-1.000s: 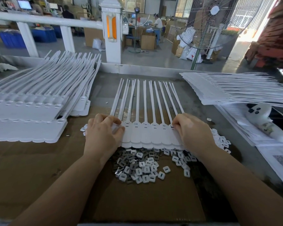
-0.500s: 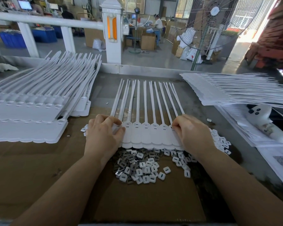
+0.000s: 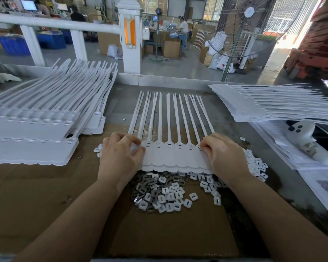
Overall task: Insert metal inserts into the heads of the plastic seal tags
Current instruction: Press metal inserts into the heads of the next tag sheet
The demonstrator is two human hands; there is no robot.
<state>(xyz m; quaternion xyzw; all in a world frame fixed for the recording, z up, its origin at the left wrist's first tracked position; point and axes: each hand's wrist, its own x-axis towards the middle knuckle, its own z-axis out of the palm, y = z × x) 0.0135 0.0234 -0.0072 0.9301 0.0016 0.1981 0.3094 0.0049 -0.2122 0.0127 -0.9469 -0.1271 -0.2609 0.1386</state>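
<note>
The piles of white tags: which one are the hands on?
The small middle sheet of tags. The left hand and right hand press its two ends; the big left stack and right stack lie untouched.

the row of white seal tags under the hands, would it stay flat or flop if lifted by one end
The joined row of white plastic seal tags would probably sag: its straps are long and thin, and already splay unevenly at the far tips. The broad heads look fused side by side, so that edge likely stays stiffer. It seems light; the left hand and right hand merely steady it.
</note>
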